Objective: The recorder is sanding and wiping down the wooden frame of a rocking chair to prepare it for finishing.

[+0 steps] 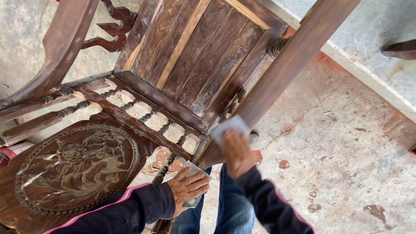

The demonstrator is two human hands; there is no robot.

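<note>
A dark wooden chair (190,56) stands below me, with a carved oval medallion (76,167) in its backrest and twisted spindles. My right hand (237,152) presses a grey sheet of sandpaper (229,128) against the chair's right armrest (286,65). Lower down, my left hand (187,187) holds a second folded piece of sandpaper (193,171) against the back post near the spindles. Both arms wear dark sleeves with a pink stripe. My blue jeans (232,208) show between the hands.
Stained concrete floor (346,151) spreads to the right, with a raised pale kerb (368,73) running diagonally. A dark object (401,48) sits at the upper right edge. The chair's left armrest (56,56) crosses the upper left. A red-and-white item (8,151) peeks out at the far left.
</note>
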